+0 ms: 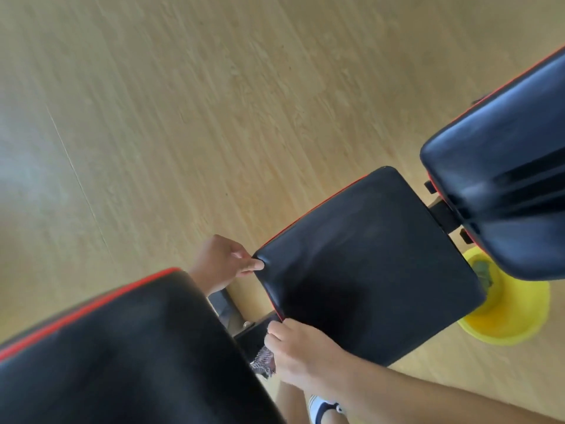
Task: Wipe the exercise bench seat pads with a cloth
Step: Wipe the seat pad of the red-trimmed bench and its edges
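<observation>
Three black bench pads with red piping run diagonally through the head view. The middle seat pad [370,261] lies flat. My left hand [224,262] pinches its near-left corner, thumb on top. My right hand [301,351] rests at the pad's near-right corner and grips a dark patterned cloth [263,362], which hangs in the gap between pads. A large pad [122,356] fills the lower left, blurred and close. A shinier third pad [501,191] sits at the upper right.
Light wooden floor [198,117] surrounds the bench. A yellow cone-shaped object [507,313] stands on the floor under the far pads. The black metal frame [443,214] joins the pads. My foot in a white and dark shoe [324,407] is below.
</observation>
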Demonstrator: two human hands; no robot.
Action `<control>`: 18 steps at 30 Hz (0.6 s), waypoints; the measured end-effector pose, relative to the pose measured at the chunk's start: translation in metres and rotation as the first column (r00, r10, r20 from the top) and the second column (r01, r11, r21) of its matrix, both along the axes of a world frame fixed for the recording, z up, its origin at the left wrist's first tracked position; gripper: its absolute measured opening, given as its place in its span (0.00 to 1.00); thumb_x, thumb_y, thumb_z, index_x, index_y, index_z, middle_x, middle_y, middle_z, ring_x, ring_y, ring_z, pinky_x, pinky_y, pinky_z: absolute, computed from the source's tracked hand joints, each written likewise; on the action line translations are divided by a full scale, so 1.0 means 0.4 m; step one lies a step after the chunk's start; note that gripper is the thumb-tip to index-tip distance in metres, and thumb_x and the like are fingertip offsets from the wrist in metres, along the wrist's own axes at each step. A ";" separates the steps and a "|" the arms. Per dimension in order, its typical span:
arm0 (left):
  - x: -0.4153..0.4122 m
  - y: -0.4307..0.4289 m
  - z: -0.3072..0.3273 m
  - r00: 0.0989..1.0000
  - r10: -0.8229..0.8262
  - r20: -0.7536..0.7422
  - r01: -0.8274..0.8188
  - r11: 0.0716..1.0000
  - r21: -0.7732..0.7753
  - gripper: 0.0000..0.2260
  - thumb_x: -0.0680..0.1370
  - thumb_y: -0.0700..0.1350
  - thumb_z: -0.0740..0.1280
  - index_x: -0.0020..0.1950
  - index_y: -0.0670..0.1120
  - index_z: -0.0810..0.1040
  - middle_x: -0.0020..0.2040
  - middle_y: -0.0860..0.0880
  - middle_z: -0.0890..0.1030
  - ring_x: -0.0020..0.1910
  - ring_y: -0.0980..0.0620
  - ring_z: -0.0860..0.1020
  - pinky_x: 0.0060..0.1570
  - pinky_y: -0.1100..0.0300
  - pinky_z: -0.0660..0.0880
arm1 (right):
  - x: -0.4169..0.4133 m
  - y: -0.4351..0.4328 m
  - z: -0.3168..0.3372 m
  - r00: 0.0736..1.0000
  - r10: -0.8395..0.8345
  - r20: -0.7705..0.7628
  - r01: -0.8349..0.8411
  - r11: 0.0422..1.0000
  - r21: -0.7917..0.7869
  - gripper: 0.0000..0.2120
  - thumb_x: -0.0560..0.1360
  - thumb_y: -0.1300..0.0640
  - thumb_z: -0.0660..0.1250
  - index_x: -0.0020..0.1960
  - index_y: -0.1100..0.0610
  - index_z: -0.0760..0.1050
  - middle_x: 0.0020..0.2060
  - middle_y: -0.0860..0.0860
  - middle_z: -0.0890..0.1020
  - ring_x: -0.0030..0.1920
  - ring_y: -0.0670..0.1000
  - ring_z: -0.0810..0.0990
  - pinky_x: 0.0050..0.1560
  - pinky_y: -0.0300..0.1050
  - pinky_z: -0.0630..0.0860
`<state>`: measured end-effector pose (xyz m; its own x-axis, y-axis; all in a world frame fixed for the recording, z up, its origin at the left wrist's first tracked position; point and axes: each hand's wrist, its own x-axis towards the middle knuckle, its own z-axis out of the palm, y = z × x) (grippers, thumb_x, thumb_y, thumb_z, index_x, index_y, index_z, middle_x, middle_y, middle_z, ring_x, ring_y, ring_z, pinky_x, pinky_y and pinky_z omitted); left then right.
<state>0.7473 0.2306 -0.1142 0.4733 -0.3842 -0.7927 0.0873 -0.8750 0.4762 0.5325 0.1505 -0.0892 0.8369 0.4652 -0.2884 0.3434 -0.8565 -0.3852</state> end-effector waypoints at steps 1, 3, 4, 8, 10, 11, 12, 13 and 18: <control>-0.001 -0.001 -0.003 1.000 -0.010 0.011 0.010 1.000 -0.003 0.12 0.69 0.49 0.83 0.32 0.43 0.87 0.30 0.48 0.87 0.35 0.47 0.86 0.42 0.55 0.79 | 0.023 -0.002 -0.003 1.000 -0.006 0.017 0.007 0.999 -0.042 0.06 0.66 0.57 0.73 0.31 0.50 0.81 0.34 0.45 0.78 0.41 0.51 0.77 0.38 0.41 0.72; -0.004 0.001 -0.008 1.000 -0.006 0.013 0.006 1.000 -0.017 0.12 0.69 0.48 0.83 0.32 0.44 0.87 0.28 0.48 0.86 0.32 0.50 0.83 0.41 0.54 0.78 | 0.110 -0.005 -0.003 0.982 -0.168 0.092 0.172 0.984 -0.040 0.14 0.71 0.61 0.62 0.32 0.52 0.83 0.34 0.48 0.81 0.42 0.54 0.80 0.39 0.43 0.74; -0.007 0.001 -0.009 1.000 -0.014 0.017 0.014 1.000 -0.017 0.12 0.69 0.48 0.83 0.31 0.44 0.86 0.26 0.49 0.84 0.31 0.49 0.82 0.40 0.53 0.77 | 0.144 -0.003 -0.002 0.962 -0.249 0.112 0.255 0.966 -0.036 0.18 0.71 0.63 0.57 0.33 0.54 0.84 0.36 0.50 0.83 0.43 0.55 0.81 0.39 0.44 0.75; -0.019 0.005 -0.006 0.997 0.076 -0.018 -0.077 0.996 -0.040 0.09 0.74 0.43 0.80 0.38 0.38 0.88 0.38 0.38 0.89 0.40 0.40 0.89 0.53 0.45 0.86 | 0.045 0.000 0.002 0.967 -0.236 0.097 0.236 0.972 0.011 0.12 0.70 0.61 0.64 0.37 0.53 0.86 0.35 0.47 0.83 0.41 0.50 0.81 0.35 0.40 0.74; -0.027 0.004 0.001 0.991 0.133 -0.031 -0.133 0.991 -0.029 0.09 0.75 0.41 0.79 0.40 0.35 0.87 0.42 0.34 0.89 0.44 0.39 0.90 0.55 0.45 0.85 | -0.074 -0.019 0.025 0.993 -0.116 -0.037 0.118 0.991 0.061 0.04 0.62 0.57 0.74 0.30 0.50 0.80 0.31 0.44 0.78 0.38 0.48 0.77 0.34 0.38 0.69; -0.030 0.003 0.002 0.990 0.138 -0.015 -0.139 0.990 -0.015 0.09 0.75 0.41 0.79 0.40 0.36 0.87 0.41 0.35 0.89 0.44 0.40 0.90 0.54 0.47 0.86 | -0.105 -0.028 0.033 0.991 -0.106 -0.085 0.113 0.990 0.082 0.07 0.60 0.55 0.76 0.29 0.49 0.78 0.31 0.44 0.77 0.37 0.47 0.76 0.34 0.37 0.68; -0.033 0.003 0.005 0.992 0.130 0.008 -0.130 0.992 -0.005 0.09 0.74 0.42 0.79 0.38 0.37 0.87 0.39 0.38 0.89 0.44 0.41 0.90 0.51 0.50 0.85 | -0.110 -0.035 0.034 0.987 -0.132 -0.095 0.140 0.987 0.080 0.07 0.59 0.54 0.76 0.28 0.48 0.78 0.30 0.43 0.76 0.38 0.47 0.74 0.34 0.37 0.68; -0.035 0.005 0.007 0.993 0.114 0.030 -0.114 0.993 0.002 0.09 0.74 0.43 0.80 0.38 0.39 0.87 0.37 0.41 0.89 0.43 0.43 0.90 0.48 0.53 0.84 | -0.087 -0.038 0.039 0.982 -0.172 -0.072 0.177 0.982 0.071 0.05 0.61 0.54 0.74 0.29 0.47 0.79 0.29 0.44 0.75 0.37 0.48 0.73 0.33 0.37 0.69; -0.043 -0.005 0.005 0.997 0.069 0.041 -0.068 0.998 -0.018 0.08 0.73 0.44 0.80 0.37 0.43 0.88 0.36 0.45 0.89 0.42 0.46 0.90 0.46 0.56 0.83 | 0.054 -0.033 0.052 0.928 -0.361 0.095 0.365 0.931 -0.023 0.29 0.77 0.70 0.45 0.37 0.52 0.81 0.30 0.47 0.75 0.35 0.50 0.74 0.33 0.41 0.69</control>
